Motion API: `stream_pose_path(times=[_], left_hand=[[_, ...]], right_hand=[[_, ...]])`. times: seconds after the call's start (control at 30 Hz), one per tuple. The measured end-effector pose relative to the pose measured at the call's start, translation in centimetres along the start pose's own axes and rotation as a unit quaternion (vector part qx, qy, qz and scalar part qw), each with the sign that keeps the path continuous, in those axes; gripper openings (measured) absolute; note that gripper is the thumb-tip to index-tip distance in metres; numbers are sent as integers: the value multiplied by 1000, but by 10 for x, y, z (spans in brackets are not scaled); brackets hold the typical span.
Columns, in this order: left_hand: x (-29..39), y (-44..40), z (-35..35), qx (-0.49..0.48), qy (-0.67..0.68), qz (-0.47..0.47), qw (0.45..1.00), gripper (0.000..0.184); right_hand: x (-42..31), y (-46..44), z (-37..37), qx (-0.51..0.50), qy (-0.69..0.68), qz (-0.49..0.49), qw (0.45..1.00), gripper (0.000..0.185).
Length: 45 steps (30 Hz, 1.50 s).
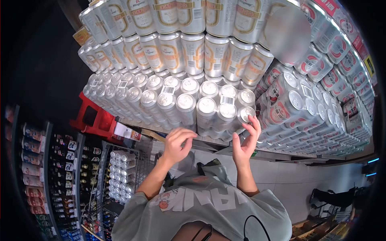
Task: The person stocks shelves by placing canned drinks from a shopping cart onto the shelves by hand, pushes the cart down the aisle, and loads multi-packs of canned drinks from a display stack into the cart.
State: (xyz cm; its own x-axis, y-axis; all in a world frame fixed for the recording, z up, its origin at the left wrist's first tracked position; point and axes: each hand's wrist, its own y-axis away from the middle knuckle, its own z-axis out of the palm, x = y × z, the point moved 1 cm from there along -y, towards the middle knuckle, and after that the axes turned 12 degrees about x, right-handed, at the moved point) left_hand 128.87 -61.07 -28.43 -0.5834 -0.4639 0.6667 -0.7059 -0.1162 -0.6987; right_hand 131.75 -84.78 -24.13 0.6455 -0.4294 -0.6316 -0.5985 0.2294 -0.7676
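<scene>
Both hands are raised in front of stacked packs of silver cans. My left hand [179,143] is just below the front of a shrink-wrapped pack [185,102], its fingers loosely bent and apart, with nothing held. My right hand [246,140] has its thumb and fingers spread beside the front right corner of another wrapped pack [227,111]; its fingertips are near or against that corner can, and contact cannot be made out for certain. Behind these packs, taller rows of white and gold cans [173,51] stand upright.
Packs of red-marked cans [281,108] are stacked on the right. A red plastic stool [93,117] stands at the left. Below it, a wire cart [138,160] holds can packs [122,170]. Bottle shelves [47,168] line the far left. Another cart [333,199] is at lower right.
</scene>
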Motion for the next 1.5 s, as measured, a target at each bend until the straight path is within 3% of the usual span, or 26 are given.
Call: stream_pose_path(times=[0.03, 0.1, 0.17, 0.23, 0.27, 0.33, 0.37, 0.43, 0.47, 0.6, 0.83, 0.93, 0.97, 1.03, 1.07, 1.17, 1.23, 1.27, 1.3, 1.37, 1.4, 1.43, 1.5], left_hand=[[18, -25, 3, 24, -13, 79, 996, 19], [41, -69, 11, 11, -25, 126, 992, 18], [59, -111, 19, -51, -58, 138, 987, 19], [59, -144, 30, -133, -77, 173, 973, 48], [49, -152, 35, -133, -84, 165, 974, 48], [26, -168, 44, -236, -201, 250, 917, 94], [15, -178, 45, -243, -202, 247, 916, 94], [-4, -185, 54, -387, -215, 204, 873, 123], [-2, -185, 59, -415, -222, 181, 864, 130], [11, -183, 79, -442, -297, 131, 836, 138], [13, -168, 91, -431, -337, 118, 828, 139], [8, -163, 87, -403, -309, 113, 854, 134], [7, -163, 84, -388, -285, 121, 868, 132], [10, -164, 79, -373, -284, 118, 876, 127], [15, -164, 76, -388, -274, 98, 875, 127], [13, -156, 75, -388, -265, 61, 881, 118], [-4, -143, 77, -300, -258, 143, 907, 111], [6, -134, 68, -273, -272, 163, 908, 97], [12, -119, 62, -264, -277, 163, 909, 97], [22, -82, 53, -116, -280, 195, 933, 84], [34, -61, 44, -96, -243, 170, 950, 79], [43, -39, 35, -80, -205, 145, 965, 73], [39, 4, 20, -114, -179, 119, 970, 67]], right_hand=[[4, 2, 2, 16, 12, 16, 1000, 44], [11, 4, 5, 14, 30, 30, 999, 64], [20, 6, 15, 50, -54, 122, 990, 74], [29, 5, 20, 76, -82, 180, 977, 74], [34, 3, 23, 93, -119, 222, 963, 72], [44, -2, 27, 121, -166, 300, 932, 67], [44, -3, 30, 122, -167, 307, 929, 67], [43, -4, 31, 115, -138, 311, 933, 67], [44, -5, 29, 110, -122, 313, 935, 68], [43, -5, 31, 120, -144, 309, 932, 69], [41, -3, 27, 94, -108, 284, 948, 71], [20, -4, 20, 60, -37, 216, 974, 76], [15, -3, 19, 61, -29, 147, 987, 79], [-15, -18, 4, -22, 85, -48, 995, 79], [-27, -33, 2, -98, 73, -96, 988, 79], [-49, -85, 5, -299, 107, -181, 931, 84], [-31, -110, 20, -388, 184, -198, 881, 87], [-5, -118, 25, -435, 236, -232, 837, 98], [1, -119, 26, -434, 234, -242, 835, 98], [11, -126, 34, -519, 321, -242, 754, 110], [17, -129, 39, -544, 345, -259, 719, 127], [14, -135, 44, -540, 344, -264, 721, 127], [2, -135, 56, -598, 393, -201, 668, 136]])
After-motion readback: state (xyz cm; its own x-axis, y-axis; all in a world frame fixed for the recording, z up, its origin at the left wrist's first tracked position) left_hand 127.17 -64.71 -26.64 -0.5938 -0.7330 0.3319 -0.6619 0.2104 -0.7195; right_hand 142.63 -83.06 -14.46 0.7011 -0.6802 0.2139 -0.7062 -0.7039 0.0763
